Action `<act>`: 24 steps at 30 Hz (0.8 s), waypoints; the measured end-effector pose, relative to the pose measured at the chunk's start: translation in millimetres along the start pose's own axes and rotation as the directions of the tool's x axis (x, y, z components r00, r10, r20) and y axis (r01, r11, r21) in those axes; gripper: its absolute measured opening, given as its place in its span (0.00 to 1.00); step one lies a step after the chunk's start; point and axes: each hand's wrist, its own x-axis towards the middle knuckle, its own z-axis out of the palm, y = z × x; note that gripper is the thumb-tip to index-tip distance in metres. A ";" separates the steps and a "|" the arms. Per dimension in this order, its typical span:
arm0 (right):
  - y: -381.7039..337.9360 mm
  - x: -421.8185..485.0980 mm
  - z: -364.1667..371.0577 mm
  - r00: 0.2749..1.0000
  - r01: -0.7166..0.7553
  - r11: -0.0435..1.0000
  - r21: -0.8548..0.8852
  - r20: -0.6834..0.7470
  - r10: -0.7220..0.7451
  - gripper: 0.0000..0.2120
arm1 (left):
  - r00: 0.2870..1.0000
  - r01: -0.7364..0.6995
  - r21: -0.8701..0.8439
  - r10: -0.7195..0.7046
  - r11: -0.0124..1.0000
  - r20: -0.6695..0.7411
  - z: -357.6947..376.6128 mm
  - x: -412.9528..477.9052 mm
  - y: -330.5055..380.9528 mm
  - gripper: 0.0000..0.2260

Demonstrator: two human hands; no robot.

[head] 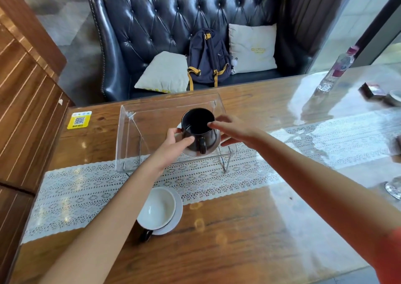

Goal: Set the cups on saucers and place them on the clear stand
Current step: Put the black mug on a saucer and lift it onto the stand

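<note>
Two hands grip a saucer [209,148] bearing a black cup [198,129] on the clear stand [130,136].
Left hand [173,141] and right hand [233,129] hide the saucer's sides.

Glossy dark cup [198,129]; clear plastic stand [152,119]; glossy wood table [238,240]; lace runner [86,194].

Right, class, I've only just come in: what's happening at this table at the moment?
A person is handling a black cup that sits on a white saucer on top of the clear stand. The left hand holds the saucer's near left edge with the thumb against the cup, and the right hand reaches to the cup's right side. A second cup, white inside, already sits on its own saucer on the wooden table, in front of the stand.
</note>
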 end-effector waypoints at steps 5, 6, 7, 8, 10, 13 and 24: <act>-4.9 2.0 -4.1 1.000 0.029 0.985 -0.170 0.000 -0.029 0.23 | 0.999 0.037 0.023 -0.036 0.999 -0.020 2.2 6.6 -11.8 0.23; -5.5 1.2 -6.0 0.999 0.034 0.969 -0.243 0.003 -0.034 0.24 | 0.999 0.037 0.028 -0.036 0.999 -0.021 3.4 6.9 -13.3 0.22; -6.0 0.5 -8.0 0.999 0.042 0.948 -0.314 0.006 -0.042 0.24 | 0.999 0.033 0.032 -0.032 0.999 -0.022 4.7 7.3 -14.3 0.22; -6.1 -0.4 -10.1 0.999 0.050 0.927 -0.373 0.009 -0.051 0.25 | 0.999 0.028 0.032 -0.028 0.999 -0.022 6.4 7.6 -14.7 0.21; -5.3 -2.2 -15.9 0.998 0.060 0.890 -0.452 0.001 -0.067 0.24 | 1.000 0.017 0.031 -0.017 0.999 -0.012 11.0 8.1 -14.1 0.21; -2.8 -6.1 -26.1 0.998 0.049 0.877 -0.479 -0.020 -0.066 0.23 | 1.000 0.001 0.034 -0.002 0.999 0.028 20.9 9.2 -12.4 0.21; 40.4 -16.7 -23.8 0.918 0.210 0.977 0.031 -0.351 -0.186 0.19 | 0.967 -0.167 -0.019 0.159 0.986 -0.201 17.6 -10.0 -32.2 0.18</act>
